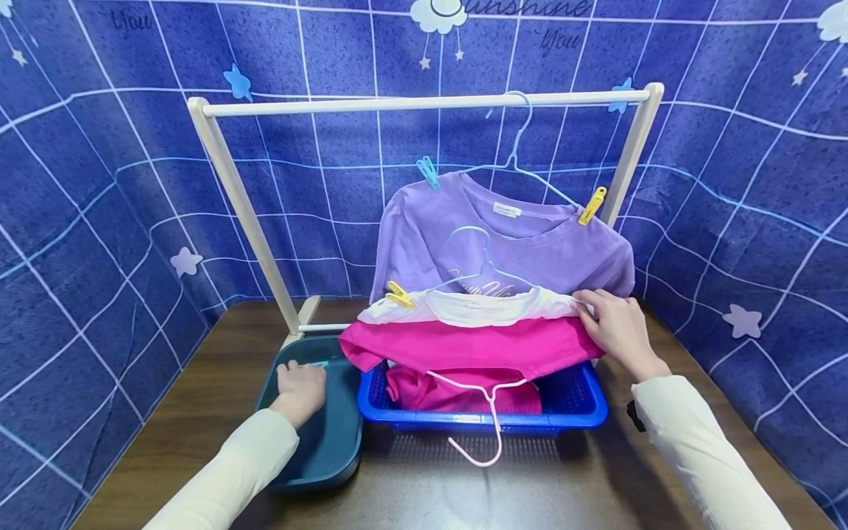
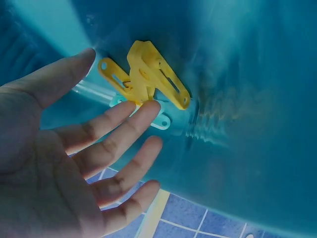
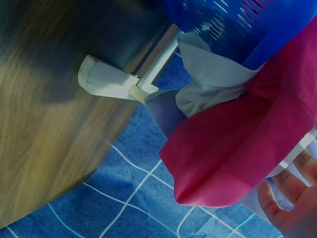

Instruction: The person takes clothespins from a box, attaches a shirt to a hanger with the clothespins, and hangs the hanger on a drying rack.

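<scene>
My left hand is down inside the dark teal bin, its fingers extended. In the left wrist view its fingertips are at a yellow clothespin, with a teal clothespin partly hidden underneath. A white-and-pink shirt on a light blue hanger lies over the blue basket; a yellow clothespin is clipped at its left shoulder. My right hand pinches this shirt's right shoulder between thumb and fingers.
Behind, a purple shirt hangs by a blue hanger from the rack's rail, with a blue clothespin and a yellow one at its shoulders. A pink hanger sticks out over the basket's front rim. Wooden table underneath.
</scene>
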Motion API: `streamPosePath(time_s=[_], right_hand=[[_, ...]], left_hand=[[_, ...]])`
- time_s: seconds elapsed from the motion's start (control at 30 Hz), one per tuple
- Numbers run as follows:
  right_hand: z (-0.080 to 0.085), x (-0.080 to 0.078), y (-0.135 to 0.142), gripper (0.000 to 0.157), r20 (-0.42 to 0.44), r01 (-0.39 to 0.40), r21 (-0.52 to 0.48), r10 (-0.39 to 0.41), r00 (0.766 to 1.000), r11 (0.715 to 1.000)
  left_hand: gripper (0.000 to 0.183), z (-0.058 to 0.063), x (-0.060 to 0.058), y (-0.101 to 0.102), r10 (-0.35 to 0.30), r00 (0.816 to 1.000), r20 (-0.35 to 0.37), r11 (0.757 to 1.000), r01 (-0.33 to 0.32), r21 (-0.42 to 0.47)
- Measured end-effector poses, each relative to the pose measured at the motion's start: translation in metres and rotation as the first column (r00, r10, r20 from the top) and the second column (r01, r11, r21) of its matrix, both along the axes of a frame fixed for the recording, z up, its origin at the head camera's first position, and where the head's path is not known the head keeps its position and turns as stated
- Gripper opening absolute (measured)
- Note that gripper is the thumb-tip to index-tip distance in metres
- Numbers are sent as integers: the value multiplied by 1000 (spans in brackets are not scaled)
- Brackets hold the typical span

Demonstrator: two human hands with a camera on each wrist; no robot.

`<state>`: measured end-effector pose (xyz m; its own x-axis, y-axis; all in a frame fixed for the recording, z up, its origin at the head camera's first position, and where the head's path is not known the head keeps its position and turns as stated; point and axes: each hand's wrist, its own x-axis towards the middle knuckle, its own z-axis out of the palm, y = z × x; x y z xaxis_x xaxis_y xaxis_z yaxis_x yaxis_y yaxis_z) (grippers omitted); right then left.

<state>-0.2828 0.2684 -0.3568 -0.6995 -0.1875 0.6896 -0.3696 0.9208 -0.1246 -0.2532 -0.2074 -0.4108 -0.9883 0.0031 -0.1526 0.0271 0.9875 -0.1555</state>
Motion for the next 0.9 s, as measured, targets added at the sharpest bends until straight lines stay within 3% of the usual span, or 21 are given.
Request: streamPosePath(time_s=[0.5, 0.9], right_hand=[[2, 0, 0, 13, -1, -1, 4, 1, 1000, 1000], [1, 2, -1, 13, 9, -3, -7, 3, 1000, 1000]], left_hand=[[19, -2, 1, 6, -68, 994, -80, 998, 67, -14], [25, -8, -2, 3, -118, 977, -180, 985, 138, 106]])
